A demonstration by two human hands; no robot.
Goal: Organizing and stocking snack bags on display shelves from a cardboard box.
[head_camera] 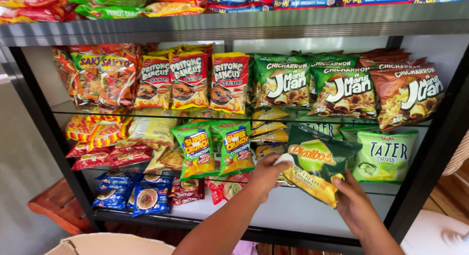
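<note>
Both hands grip a green-and-yellow chip bag: left hand at its left edge, right hand beneath. The bag sits just left of the pale green bag on the glass shelf.

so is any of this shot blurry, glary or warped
Head view: bright, even daylight; shelf frame bows from wide-angle distortion; both hands, left and right, and the green bag they hold look sharp; glass shelf edge shows faint reflections; bottom right corner washes out.

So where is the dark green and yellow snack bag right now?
In the head view, the dark green and yellow snack bag is right of centre, held by both hands before the middle glass shelf, beside the light green bag.
</note>
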